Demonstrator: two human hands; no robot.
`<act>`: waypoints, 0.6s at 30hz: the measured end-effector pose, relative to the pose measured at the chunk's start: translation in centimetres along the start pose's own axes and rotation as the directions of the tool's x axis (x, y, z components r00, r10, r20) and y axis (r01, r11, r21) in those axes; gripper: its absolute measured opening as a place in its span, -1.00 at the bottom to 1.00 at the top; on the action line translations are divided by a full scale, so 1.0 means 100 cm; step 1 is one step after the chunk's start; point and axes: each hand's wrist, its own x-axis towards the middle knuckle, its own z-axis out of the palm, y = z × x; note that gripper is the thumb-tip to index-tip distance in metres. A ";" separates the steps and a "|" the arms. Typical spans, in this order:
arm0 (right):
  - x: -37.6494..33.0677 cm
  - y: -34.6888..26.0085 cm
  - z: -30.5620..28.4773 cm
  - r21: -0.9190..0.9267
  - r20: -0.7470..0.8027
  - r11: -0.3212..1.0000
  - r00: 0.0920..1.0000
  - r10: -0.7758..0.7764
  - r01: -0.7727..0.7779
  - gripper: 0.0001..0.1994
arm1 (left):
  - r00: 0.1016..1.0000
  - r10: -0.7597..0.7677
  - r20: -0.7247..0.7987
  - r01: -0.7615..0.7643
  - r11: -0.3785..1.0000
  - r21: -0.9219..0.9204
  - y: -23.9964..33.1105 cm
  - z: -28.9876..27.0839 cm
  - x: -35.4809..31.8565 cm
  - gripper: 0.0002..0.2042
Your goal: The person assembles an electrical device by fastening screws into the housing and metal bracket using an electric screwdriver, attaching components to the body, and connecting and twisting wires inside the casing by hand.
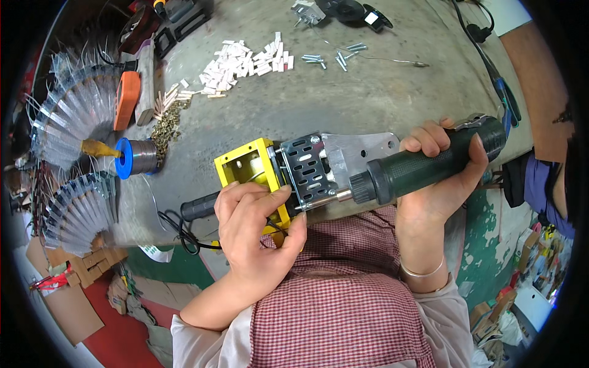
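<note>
My right hand is wrapped round a dark green power screwdriver, its metal shaft slanting down to the left. The bit end meets the lower corner of a slotted metal guard. The guard joins a yellow housing on its left and a flat grey metal plate with holes on its right. My left hand grips the yellow housing from the near side, thumb and fingers close to the bit tip. A black handle projects left of the housing.
White ceramic pieces and small screws lie on the grey bench. A blue solder spool, brass bits and fanned clear-wrapped parts sit left. A black cable loops near the front edge; another hangs right.
</note>
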 end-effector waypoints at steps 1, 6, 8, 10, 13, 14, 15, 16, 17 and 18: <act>0.000 0.000 0.000 -0.001 0.000 1.000 1.000 0.002 -0.002 -0.61 | 1.000 0.011 -0.005 -0.011 1.000 -0.009 0.000 0.000 0.000 -0.61; -0.001 0.002 -0.001 0.006 -0.004 1.000 1.000 -0.010 0.010 -0.61 | 1.000 0.014 -0.004 -0.014 1.000 -0.009 0.001 0.001 0.002 -0.61; -0.003 0.002 0.000 0.009 -0.018 1.000 1.000 -0.005 0.006 -0.61 | 1.000 0.007 0.001 -0.007 1.000 -0.010 0.001 0.002 0.002 -0.61; -0.003 0.003 0.001 0.014 -0.033 1.000 0.999 -0.001 0.002 -0.61 | 1.000 0.009 0.008 -0.009 1.000 -0.001 0.002 0.001 0.002 -0.61; -0.003 0.004 0.001 0.002 -0.031 1.000 0.999 -0.008 0.008 -0.62 | 1.000 -0.015 0.010 0.015 1.000 -0.004 0.001 0.002 0.001 -0.60; -0.004 0.004 0.001 -0.003 -0.034 1.000 0.999 -0.009 0.009 -0.62 | 1.000 -0.015 0.012 0.015 1.000 -0.005 0.001 0.001 0.001 -0.60; -0.004 0.004 0.000 -0.009 -0.036 1.000 0.999 -0.010 0.010 -0.62 | 1.000 -0.014 0.019 0.014 1.000 -0.007 0.002 0.001 0.001 -0.60; -0.004 0.004 0.000 -0.010 -0.037 1.000 0.999 -0.011 0.011 -0.62 | 1.000 -0.012 0.025 0.012 1.000 -0.009 0.002 0.001 0.001 -0.59; -0.004 0.005 0.000 -0.023 -0.042 1.000 0.999 -0.018 0.017 -0.61 | 1.000 -0.012 0.026 0.013 1.000 -0.011 0.002 0.001 0.002 -0.59; -0.005 0.005 0.001 -0.035 -0.048 0.999 0.999 -0.023 0.021 -0.61 | 1.000 -0.015 0.024 0.016 1.000 -0.011 0.002 0.001 0.001 -0.59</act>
